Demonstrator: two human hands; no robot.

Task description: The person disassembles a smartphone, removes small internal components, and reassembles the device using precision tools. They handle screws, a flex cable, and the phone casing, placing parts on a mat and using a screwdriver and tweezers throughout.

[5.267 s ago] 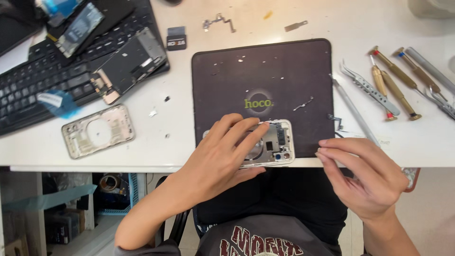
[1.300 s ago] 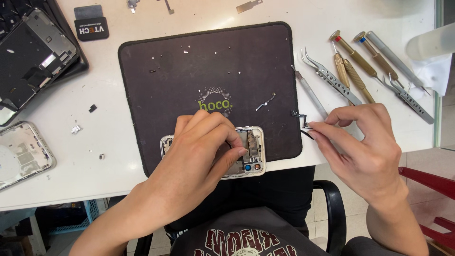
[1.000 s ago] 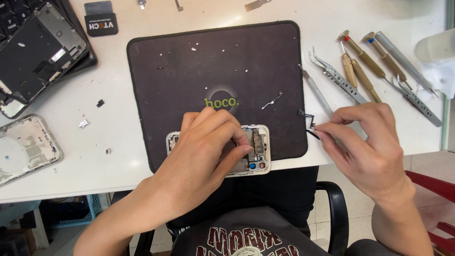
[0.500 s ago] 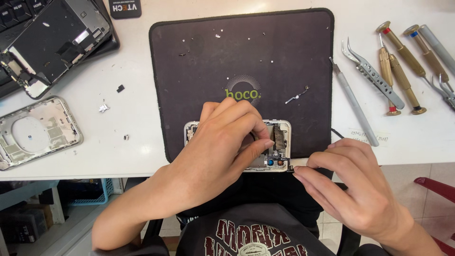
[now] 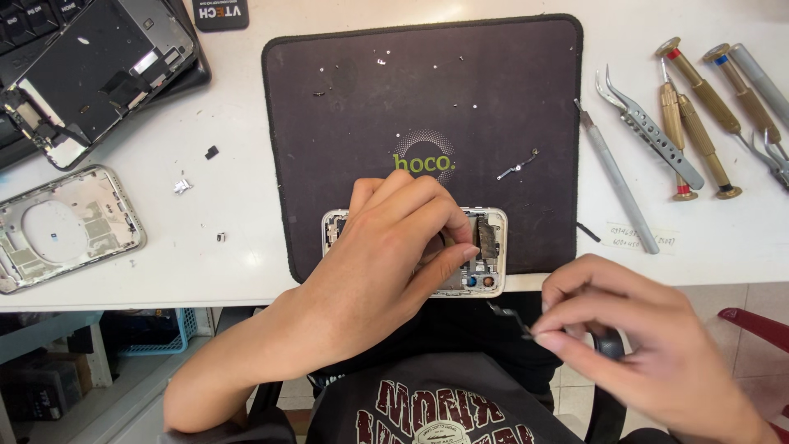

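Left hand (image 5: 394,247) pressed on open phone (image 5: 485,251) at mat (image 5: 345,107) edge, right hand (image 5: 633,345) pinching small dark part (image 5: 511,316) off the surface (image 5: 238,205)

Beyond my left fingers (image 5: 427,222) the dark mat (image 5: 345,107) lies open, bar tiny screws. Right of my right fingers (image 5: 567,316), tweezers (image 5: 649,127) and screwdrivers (image 5: 699,123) crowd the table (image 5: 238,205).

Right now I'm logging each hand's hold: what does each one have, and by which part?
Left hand presses down on the opened phone frame, covering its middle. Right hand pinches a small dark tool near its tip.
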